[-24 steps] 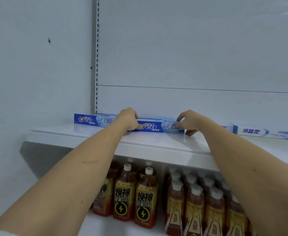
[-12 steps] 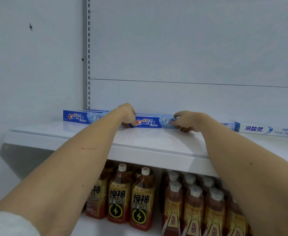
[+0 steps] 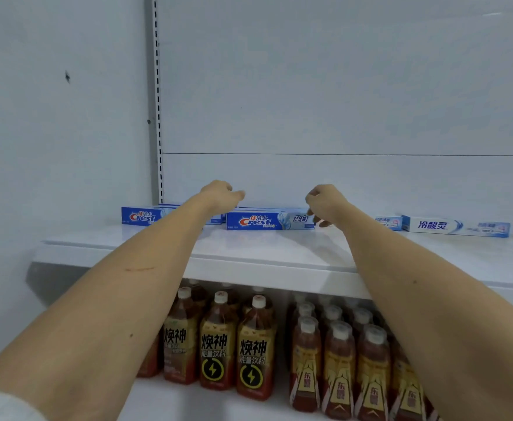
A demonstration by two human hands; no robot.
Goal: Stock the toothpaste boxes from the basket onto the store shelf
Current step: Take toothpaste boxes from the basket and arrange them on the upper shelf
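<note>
A blue Crest toothpaste box (image 3: 269,221) lies lengthwise on the white store shelf (image 3: 267,253), near the back wall. More blue boxes lie behind it, partly hidden. Another Crest box (image 3: 141,216) lies further left, its right part behind my left forearm. My left hand (image 3: 220,194) hovers just above the middle box's left end, fingers loosely curled, holding nothing. My right hand (image 3: 325,202) hangs by the box's right end, fingertips at its corner; contact is unclear. The basket is out of view.
Two white-and-blue toothpaste boxes (image 3: 455,226) lie at the shelf's right. On the lower shelf stand rows of brown drink bottles (image 3: 249,344) with white caps. A perforated upright rail (image 3: 157,98) runs up the back wall at left.
Both hands have lifted off the middle Crest box, which now lies on the shelf with its whole front showing. The left hand rose above it; the right hand drew off its right end.
</note>
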